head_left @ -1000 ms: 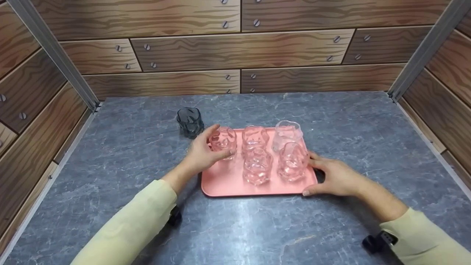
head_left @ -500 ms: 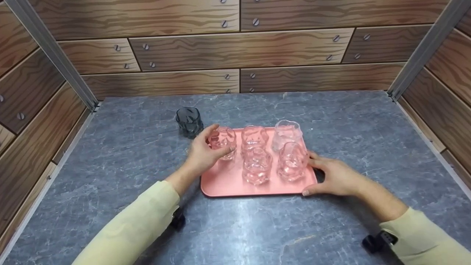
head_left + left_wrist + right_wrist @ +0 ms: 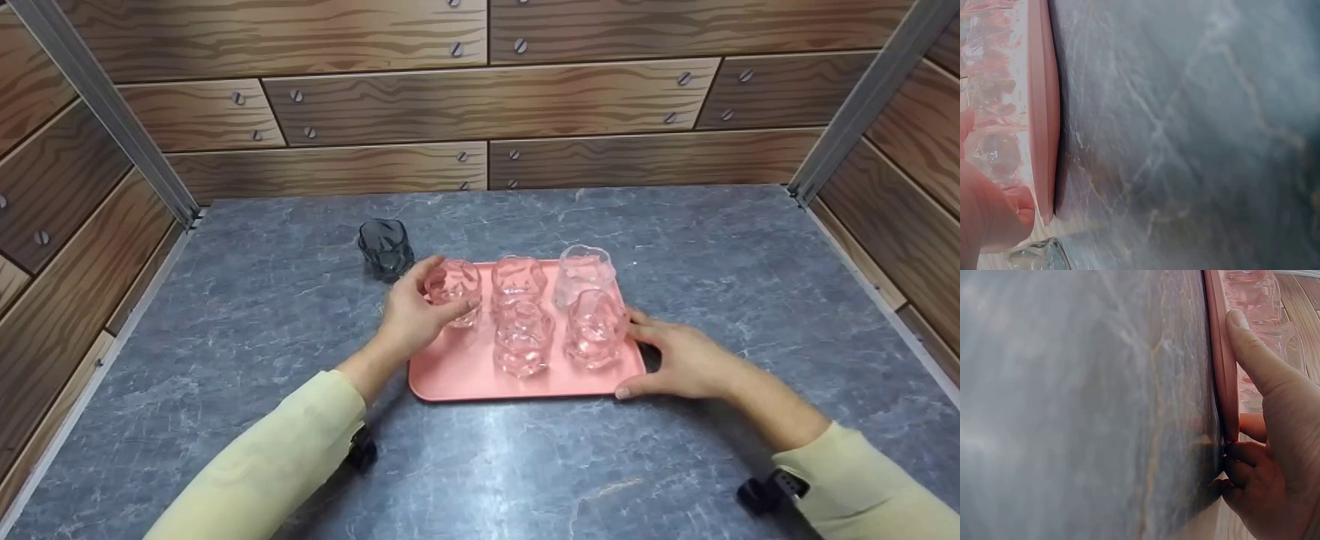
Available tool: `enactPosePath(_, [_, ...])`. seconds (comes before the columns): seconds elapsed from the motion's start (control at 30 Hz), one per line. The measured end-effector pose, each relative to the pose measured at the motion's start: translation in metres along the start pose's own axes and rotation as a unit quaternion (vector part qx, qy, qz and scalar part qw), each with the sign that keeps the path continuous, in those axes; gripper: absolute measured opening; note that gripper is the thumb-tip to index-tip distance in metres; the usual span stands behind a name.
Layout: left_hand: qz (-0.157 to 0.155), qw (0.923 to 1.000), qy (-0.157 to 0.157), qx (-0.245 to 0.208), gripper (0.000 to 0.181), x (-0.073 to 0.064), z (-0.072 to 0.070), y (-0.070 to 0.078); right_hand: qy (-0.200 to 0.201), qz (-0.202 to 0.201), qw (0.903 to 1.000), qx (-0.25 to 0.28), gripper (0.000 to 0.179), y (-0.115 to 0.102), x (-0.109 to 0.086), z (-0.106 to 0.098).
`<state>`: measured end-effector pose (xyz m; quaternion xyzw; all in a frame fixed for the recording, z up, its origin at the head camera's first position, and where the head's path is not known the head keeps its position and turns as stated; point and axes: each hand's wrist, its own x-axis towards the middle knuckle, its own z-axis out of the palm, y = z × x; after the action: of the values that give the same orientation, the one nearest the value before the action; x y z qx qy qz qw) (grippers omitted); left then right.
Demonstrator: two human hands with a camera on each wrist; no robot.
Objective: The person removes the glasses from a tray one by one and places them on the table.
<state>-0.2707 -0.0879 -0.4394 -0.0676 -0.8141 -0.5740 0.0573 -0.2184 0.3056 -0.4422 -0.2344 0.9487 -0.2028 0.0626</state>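
A pink tray (image 3: 457,379) lies on the table, bearing several clear, wavy-sided glasses. At its back left corner my left hand (image 3: 409,315) holds one drinking glass (image 3: 463,300), thumb on the near side and fingers round the far side. My right hand (image 3: 690,360) grips the tray's right end. In the right wrist view the thumb (image 3: 1249,340) lies along the tray's front rim (image 3: 1224,360), and the other fingers curl at the corner. Also on the tray are a middle back glass (image 3: 517,281), a middle front glass (image 3: 523,345), a right front glass (image 3: 596,334) and a right back glass (image 3: 585,262).
A dark grey glass (image 3: 386,247) stands on the table just behind the left hand, off the tray. Wood-patterned walls (image 3: 480,105) close in the back and both sides of the grey marbled table (image 3: 480,465), with metal posts (image 3: 847,97) in the corners.
Very little differs. The left forearm has shifted slightly to the right, its hand staying at the same glass; the right hand, tray and other glasses hold their places.
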Motion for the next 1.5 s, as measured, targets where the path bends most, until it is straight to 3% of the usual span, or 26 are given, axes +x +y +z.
enactPosePath(0.5, [-0.017,0.9997,-0.009,-0.014,0.085,-0.002,-0.001,0.002,-0.001,0.000,1.0000,-0.003,0.111,0.001,0.000,0.000])
enactPosePath(0.9, [-0.017,0.9994,-0.027,-0.014,0.074,-0.010,-0.012,0.009,0.001,-0.005,1.0000,-0.001,0.110,0.001,0.001,0.000])
enactPosePath(1.13, [0.000,0.9992,-0.021,-0.034,0.070,-0.011,-0.032,0.022,0.005,-0.013,0.9999,-0.001,0.107,0.002,0.002,0.000])
enactPosePath(1.5, [0.012,0.9996,-0.004,-0.024,0.070,-0.006,-0.086,0.045,-0.002,-0.010,0.9999,0.004,0.110,0.000,0.001,0.000])
